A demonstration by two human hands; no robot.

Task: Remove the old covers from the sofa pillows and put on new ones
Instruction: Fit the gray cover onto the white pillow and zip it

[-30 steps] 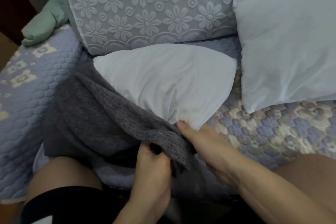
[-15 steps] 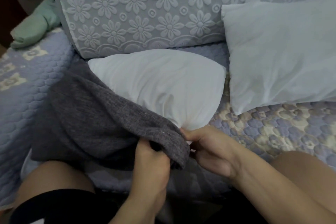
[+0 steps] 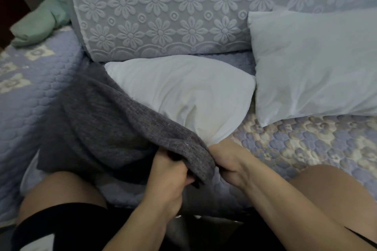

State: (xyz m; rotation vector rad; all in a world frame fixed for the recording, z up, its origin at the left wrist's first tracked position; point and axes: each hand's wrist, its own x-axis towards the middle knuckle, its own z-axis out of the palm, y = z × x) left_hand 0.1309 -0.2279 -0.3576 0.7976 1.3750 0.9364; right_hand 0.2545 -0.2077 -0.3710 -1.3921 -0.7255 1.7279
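Head view: both hands' fingers grip the grey cover (image 3: 114,126) half over the white pillow (image 3: 183,96).

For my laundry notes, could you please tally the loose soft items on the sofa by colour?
White bare pillows: 2 (centre pillow, right pillow)
Grey knitted cover: 1
Green folded cloth: 1
Total: 4
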